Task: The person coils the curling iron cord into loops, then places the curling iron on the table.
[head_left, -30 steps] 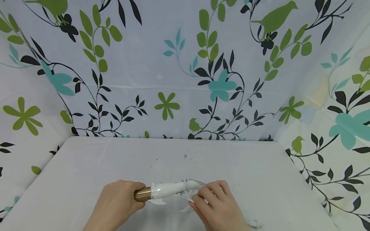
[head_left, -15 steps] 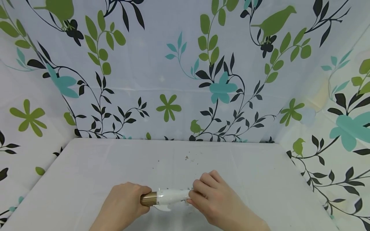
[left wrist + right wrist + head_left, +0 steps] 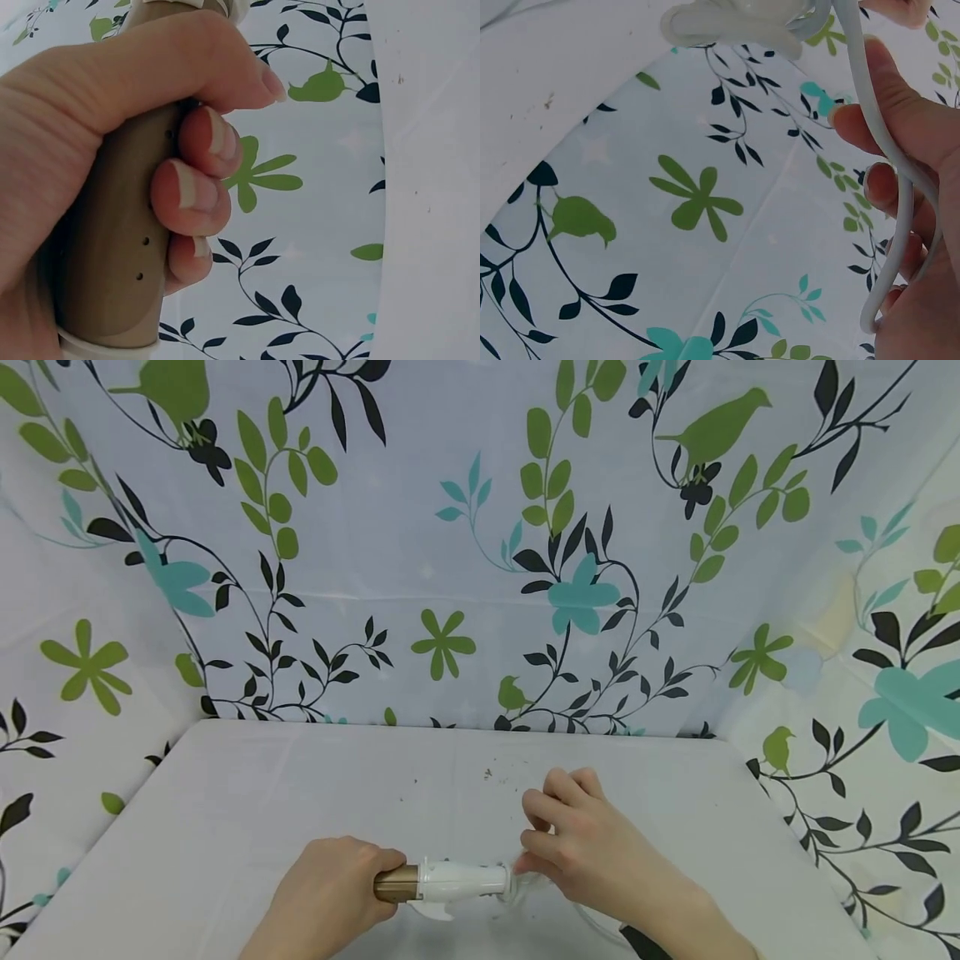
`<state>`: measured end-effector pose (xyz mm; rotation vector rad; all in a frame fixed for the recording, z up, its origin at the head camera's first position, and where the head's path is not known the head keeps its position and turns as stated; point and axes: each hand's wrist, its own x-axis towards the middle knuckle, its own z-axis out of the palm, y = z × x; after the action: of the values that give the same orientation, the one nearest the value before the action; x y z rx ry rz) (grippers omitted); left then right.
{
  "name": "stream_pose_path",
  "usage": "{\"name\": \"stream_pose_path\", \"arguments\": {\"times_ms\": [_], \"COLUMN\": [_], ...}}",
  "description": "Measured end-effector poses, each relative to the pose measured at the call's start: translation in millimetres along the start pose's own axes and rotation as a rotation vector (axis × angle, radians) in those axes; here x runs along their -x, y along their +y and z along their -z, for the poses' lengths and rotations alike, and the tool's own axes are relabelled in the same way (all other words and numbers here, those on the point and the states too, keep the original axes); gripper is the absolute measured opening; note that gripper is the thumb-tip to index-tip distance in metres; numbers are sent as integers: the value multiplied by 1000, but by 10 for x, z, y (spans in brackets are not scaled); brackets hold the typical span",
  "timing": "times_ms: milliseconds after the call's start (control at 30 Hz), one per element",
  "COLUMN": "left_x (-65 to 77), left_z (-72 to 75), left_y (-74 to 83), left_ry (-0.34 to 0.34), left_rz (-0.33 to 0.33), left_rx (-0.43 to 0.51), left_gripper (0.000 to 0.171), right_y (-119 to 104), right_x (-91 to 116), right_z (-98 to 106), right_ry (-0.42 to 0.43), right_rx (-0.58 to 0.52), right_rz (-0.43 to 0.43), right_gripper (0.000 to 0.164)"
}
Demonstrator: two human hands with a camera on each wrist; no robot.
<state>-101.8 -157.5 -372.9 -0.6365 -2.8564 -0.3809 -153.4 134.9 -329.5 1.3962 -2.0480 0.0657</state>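
Note:
A curling iron (image 3: pixel 459 880) with a white handle and gold barrel lies level, low in the middle of the head view. My left hand (image 3: pixel 322 889) grips its gold barrel (image 3: pixel 112 247); the left wrist view shows fingers and thumb wrapped round it, with small dark holes along the side. A white lever sticks out below the handle. At the handle's far end my right hand (image 3: pixel 592 839), fingers curled, holds the pale cord (image 3: pixel 901 232), which runs past the thumb and through the palm in the right wrist view. Part of the cord is hidden behind that hand.
Both hands work over a white table (image 3: pixel 300 785), with small dark crumbs (image 3: pixel 489 773) toward its back. A patterned cloth (image 3: pixel 360 527) with leaves and birds rises behind and at the sides. Something dark (image 3: pixel 643 943) shows beneath the right forearm.
Cord loops earlier wrapped round the handle have come away from most of it. My right hand has moved up and right with the cord, while my left hand and the iron shifted slightly right.

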Motion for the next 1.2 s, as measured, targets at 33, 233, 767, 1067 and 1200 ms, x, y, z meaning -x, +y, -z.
{"name": "stream_pose_path", "arguments": {"times_ms": [33, 233, 767, 1067, 1200], "left_x": [2, 13, 31, 39, 32], "left_z": [0, 11, 59, 84, 86], "left_y": [-1, -18, -40, -34, -24], "left_ry": [3, 30, 65, 83, 76], "left_rz": [1, -15, 25, 12, 8], "left_rx": [-5, -14, -35, -14, -5], "left_gripper": [29, 29, 26, 26, 25], "right_y": [12, 48, 61, 149, 163], "right_x": [9, 36, 46, 82, 113], "right_z": [3, 19, 118, 78, 46], "right_ry": [-1, -10, -80, -7, -39], "right_rx": [-4, -35, -91, 33, 24], "right_rz": [-2, -13, -39, 77, 107], "right_gripper": [35, 33, 28, 31, 36]}}
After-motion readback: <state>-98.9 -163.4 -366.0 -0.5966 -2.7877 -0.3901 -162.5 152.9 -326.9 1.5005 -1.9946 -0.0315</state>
